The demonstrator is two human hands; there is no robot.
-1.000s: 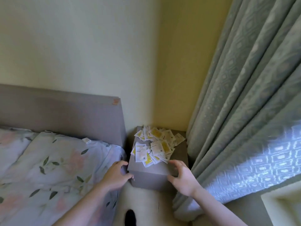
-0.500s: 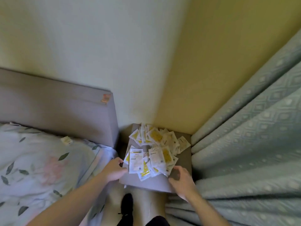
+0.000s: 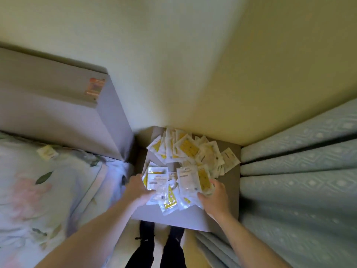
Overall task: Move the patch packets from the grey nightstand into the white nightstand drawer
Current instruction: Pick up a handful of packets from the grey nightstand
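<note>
The patch packets (image 3: 185, 167) are heaped on the grey nightstand (image 3: 229, 182). The pile's near edge is flanked and touched by the left hand (image 3: 138, 187) and right hand (image 3: 214, 198), fingers relaxed, nothing gripped.

Grey nightstand (image 3: 229, 182) in the corner, buried in patch packets (image 3: 185, 163)

White and yellow packets lie in a loose overlapping heap over most of the top, from the back edge by the wall to near the front. Only the right strip and front edge show bare.
</note>
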